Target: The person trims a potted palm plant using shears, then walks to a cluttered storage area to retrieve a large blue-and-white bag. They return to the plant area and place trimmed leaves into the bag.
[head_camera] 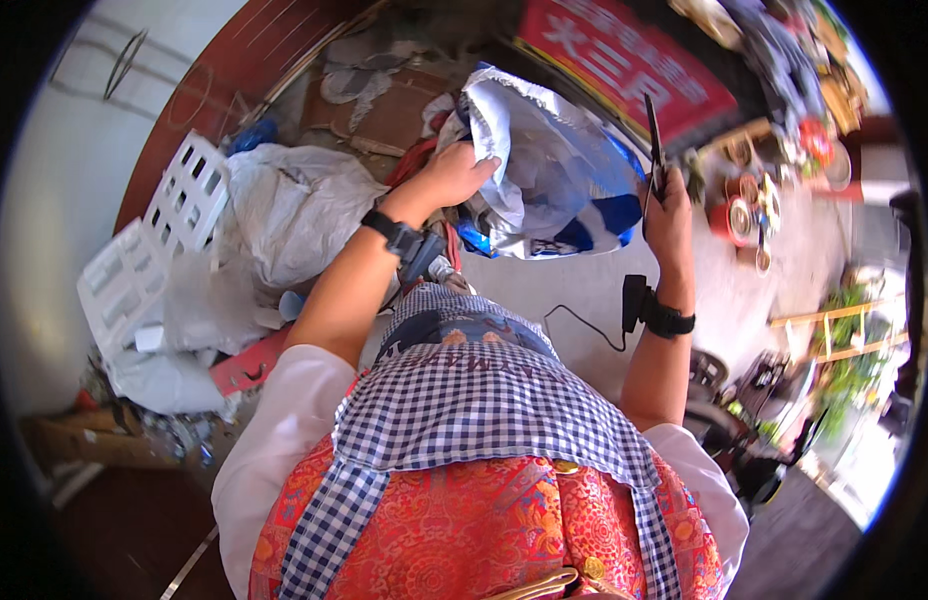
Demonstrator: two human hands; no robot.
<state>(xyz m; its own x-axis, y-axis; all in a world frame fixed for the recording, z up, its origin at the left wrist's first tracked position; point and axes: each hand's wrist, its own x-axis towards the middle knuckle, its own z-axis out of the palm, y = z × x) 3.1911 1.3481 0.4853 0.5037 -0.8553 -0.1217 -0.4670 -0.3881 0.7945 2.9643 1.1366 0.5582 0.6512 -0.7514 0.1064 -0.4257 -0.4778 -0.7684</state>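
Observation:
My left hand (462, 174) grips the rim of a white and blue plastic woven sack (539, 165), whose mouth gapes towards me. The sack hangs over the pale floor, and its inside looks whitish. In my right hand (669, 214), at the sack's right side, is a pair of dark scissors (655, 139) with the blades pointing away from me. Part of their handle is hidden by my fingers. I cannot tell whether the scissors touch the sack.
White plastic bags (299, 202), white slotted panels (186, 191) and a red box (246, 364) are heaped on the left. Flattened cardboard (396, 112) lies beyond. A red printed banner (629, 60) stands at the back. Potted plants (741, 217) and a wooden ladder (828, 337) are on the right.

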